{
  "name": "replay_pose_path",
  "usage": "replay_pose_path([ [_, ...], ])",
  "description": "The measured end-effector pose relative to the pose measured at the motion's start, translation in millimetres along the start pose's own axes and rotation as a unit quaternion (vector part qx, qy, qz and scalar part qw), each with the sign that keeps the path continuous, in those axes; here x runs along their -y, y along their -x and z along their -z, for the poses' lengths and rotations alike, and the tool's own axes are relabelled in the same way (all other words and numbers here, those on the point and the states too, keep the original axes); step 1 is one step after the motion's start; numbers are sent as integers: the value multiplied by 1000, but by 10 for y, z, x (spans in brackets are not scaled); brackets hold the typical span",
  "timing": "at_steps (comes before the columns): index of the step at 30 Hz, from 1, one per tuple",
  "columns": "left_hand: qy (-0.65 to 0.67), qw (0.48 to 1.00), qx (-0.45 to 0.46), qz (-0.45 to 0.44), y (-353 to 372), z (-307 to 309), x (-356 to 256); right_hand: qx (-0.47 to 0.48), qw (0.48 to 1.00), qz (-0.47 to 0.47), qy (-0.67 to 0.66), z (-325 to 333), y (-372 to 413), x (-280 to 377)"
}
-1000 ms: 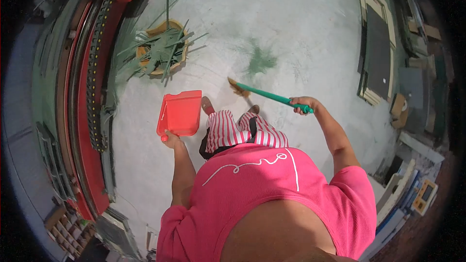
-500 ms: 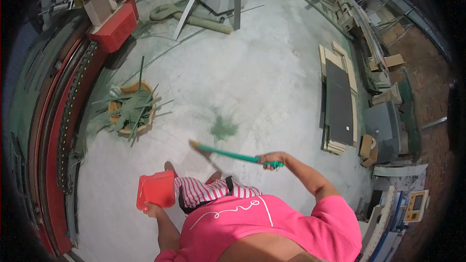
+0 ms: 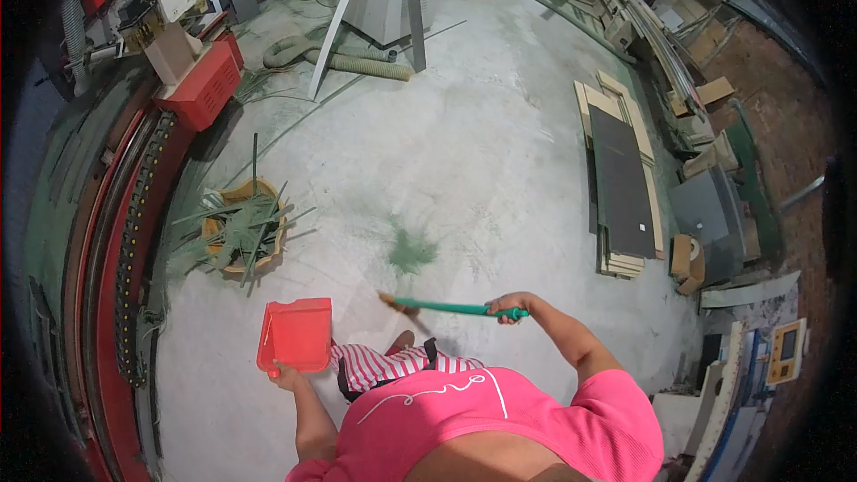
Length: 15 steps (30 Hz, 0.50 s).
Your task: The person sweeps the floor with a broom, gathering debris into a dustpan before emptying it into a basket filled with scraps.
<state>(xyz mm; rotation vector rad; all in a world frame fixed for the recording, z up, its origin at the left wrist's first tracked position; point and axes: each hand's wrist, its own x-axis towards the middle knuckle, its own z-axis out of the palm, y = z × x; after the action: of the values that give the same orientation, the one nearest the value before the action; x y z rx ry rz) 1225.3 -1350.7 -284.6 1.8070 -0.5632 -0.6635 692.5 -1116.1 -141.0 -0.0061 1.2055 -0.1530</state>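
My left hand (image 3: 286, 377) is closed round the short handle of a red dustpan (image 3: 299, 336), held out in front of my left leg with its wide end pointing forward. My right hand (image 3: 509, 307) grips the upper end of a green broom handle (image 3: 446, 307), my arm stretched out to the right. The handle slants down to the left, and a small brownish end (image 3: 389, 298) shows at its far tip. Just beyond that end, a patch of green dust (image 3: 411, 251) lies on the pale concrete floor (image 3: 500, 170).
On the left, a tub (image 3: 278, 238) overflows with green strips beside a long red machine (image 3: 198, 85). Stacked boards (image 3: 622, 183) lie on the right. Ahead are a ribbed hose (image 3: 357, 64) and a grey cabinet (image 3: 388, 0). A cardboard box (image 3: 686, 263) stands near grey panels.
The dustpan has moved forward and slightly right in my left hand. The broom's far end has shifted right and closer to me, and its handle lies flatter across the view.
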Motion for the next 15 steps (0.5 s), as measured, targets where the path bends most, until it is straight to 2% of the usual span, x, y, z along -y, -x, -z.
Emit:
replay_pose_path([
  [1,58,998,20,-19,-113,-10,147,-25,999,25,27,81,27,57],
  [3,-15,996,75,41,90,12,-198,-78,991,63,84,163,62,120],
  [4,128,982,113,79,-48,37,-8,-108,978,96,150,223,45,94],
  [5,279,941,140,131,-194,64,205,-119,976,118,137,275,13,81],
  [6,403,882,155,188,-344,92,427,-123,941,220,227,344,-68,29],
  [7,140,982,122,44,-119,107,132,-143,960,172,169,153,96,98],
  [8,-159,985,22,-58,187,115,-321,-167,972,126,107,-84,299,191],
  [10,-7,995,73,69,80,262,-228,-160,978,109,71,-394,518,246],
  [11,-67,993,60,82,194,259,-374,-146,982,99,65,-484,523,217],
  [15,-88,991,13,105,119,409,-289,-87,994,59,7,-565,440,59],
])
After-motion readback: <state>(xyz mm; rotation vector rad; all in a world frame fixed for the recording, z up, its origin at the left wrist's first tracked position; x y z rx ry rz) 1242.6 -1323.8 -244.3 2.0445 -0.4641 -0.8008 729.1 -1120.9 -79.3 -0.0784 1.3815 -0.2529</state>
